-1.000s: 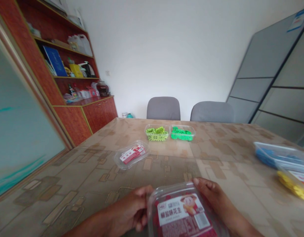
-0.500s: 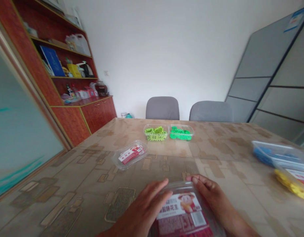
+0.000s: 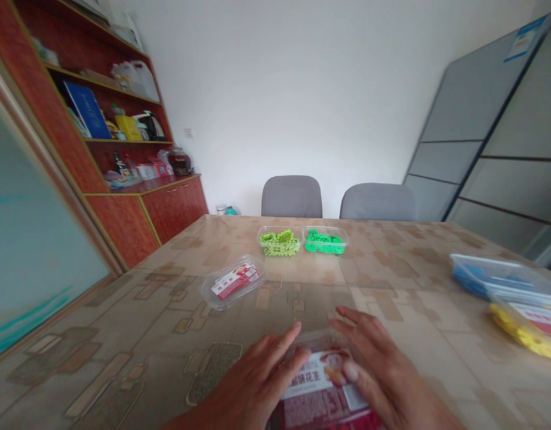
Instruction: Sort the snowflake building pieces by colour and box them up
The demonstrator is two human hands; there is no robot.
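Note:
A clear plastic container (image 3: 317, 340) with a white and dark red printed label stands at the near edge of the table, and something red shows low in it. My left hand (image 3: 261, 376) lies along its left side, fingers stretched out, with the fingertips on the lid. From the right, my right hand (image 3: 387, 364) reaches over the lid with its fingers apart and its thumb across the label's picture. Both hands are open. The container's near end is cut off by the frame.
Clear lids (image 3: 234, 282) with red and white labels lie to the left. Farther back sit tubs of yellow-green pieces (image 3: 279, 243) and green pieces (image 3: 325, 242). On the right are a container of blue pieces (image 3: 474, 279) and one of yellow pieces (image 3: 523, 334). Chairs (image 3: 292, 197) stand behind the table.
My right hand has let go of the lid's far right corner and spread over the top, its thumb now on the label. My left hand has hardly moved. The view has shifted slightly.

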